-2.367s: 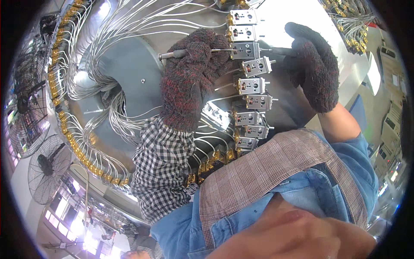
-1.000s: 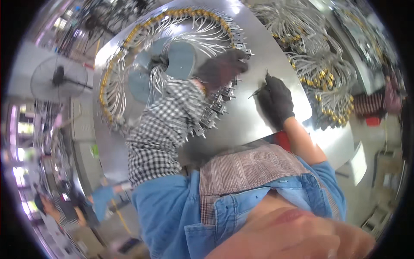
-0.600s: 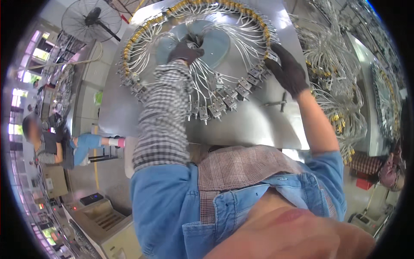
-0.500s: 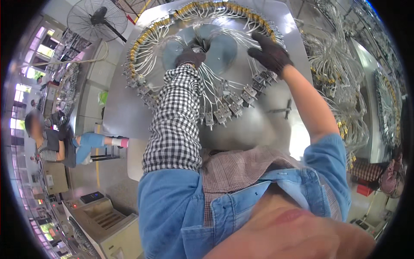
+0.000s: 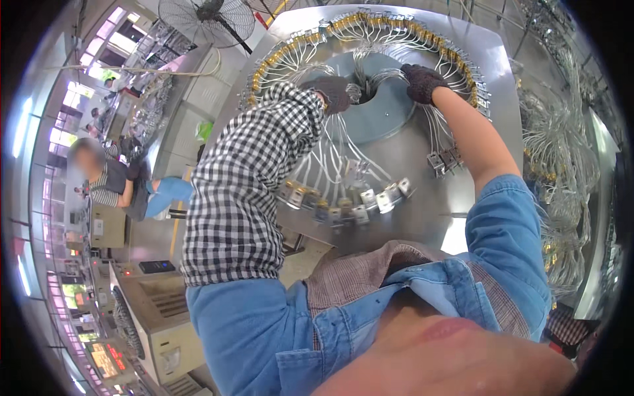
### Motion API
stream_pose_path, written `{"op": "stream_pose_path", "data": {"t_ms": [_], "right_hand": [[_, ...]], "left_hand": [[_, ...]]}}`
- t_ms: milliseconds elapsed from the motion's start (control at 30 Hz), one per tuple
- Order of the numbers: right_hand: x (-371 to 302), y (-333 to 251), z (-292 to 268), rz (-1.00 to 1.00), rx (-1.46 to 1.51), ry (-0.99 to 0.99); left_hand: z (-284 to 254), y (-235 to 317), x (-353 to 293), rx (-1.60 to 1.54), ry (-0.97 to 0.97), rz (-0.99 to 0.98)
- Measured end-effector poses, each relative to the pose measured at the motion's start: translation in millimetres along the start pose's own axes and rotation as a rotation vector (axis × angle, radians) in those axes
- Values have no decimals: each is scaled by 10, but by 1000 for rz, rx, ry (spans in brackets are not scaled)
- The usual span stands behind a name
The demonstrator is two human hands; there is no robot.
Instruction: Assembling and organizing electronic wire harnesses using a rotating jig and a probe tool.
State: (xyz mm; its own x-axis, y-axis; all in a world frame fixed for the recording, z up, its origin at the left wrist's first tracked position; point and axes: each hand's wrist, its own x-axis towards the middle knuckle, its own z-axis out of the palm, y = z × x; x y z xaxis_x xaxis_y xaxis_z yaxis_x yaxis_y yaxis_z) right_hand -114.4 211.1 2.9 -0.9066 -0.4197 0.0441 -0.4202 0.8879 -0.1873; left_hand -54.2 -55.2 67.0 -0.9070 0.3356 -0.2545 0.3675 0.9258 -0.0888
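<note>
My left hand (image 5: pixel 335 94), in a dark knit glove, is closed around a bunch of white wires (image 5: pixel 322 155) beside the hub of a round grey disc (image 5: pixel 383 132). Those wires fan out toward me and end in small metal terminal blocks (image 5: pixel 343 210), slightly blurred, near the table's front edge. To the right, my gloved right hand (image 5: pixel 422 84) has its fingers curled on another bundle of wires over the disc's right rim. Below it hang a few more blocks (image 5: pixel 444 162). What lies inside both grips is partly hidden by the gloves.
A ring of yellow-and-metal terminals (image 5: pixel 389 23) curves round the far side of the metal table (image 5: pixel 502 99). Masses of wires (image 5: pixel 561 165) hang at the right. At the left are a seated person (image 5: pixel 125 181), a cream machine (image 5: pixel 165 310) and a fan (image 5: pixel 210 10).
The view has shifted, so the table sits further right. My right hand has come inward to the disc and its spread fingers have closed on wires. A gap now parts the front blocks.
</note>
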Motion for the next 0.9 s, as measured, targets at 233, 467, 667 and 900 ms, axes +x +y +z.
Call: {"op": "stream_pose_path", "data": {"t_ms": [233,467,667,900], "right_hand": [[-105,-72,-14,85,44,-29],[-45,-148,0,140,36,46],[151,-217,37,243,54,-2],[-25,-640,-276,125,-139,2]], "left_hand": [[-431,-81,150,307,-96,315],[-328,-807,447,283,-156,345],[11,-1092,669,115,168,338],[35,-1198,740,-161,-12,304]]}}
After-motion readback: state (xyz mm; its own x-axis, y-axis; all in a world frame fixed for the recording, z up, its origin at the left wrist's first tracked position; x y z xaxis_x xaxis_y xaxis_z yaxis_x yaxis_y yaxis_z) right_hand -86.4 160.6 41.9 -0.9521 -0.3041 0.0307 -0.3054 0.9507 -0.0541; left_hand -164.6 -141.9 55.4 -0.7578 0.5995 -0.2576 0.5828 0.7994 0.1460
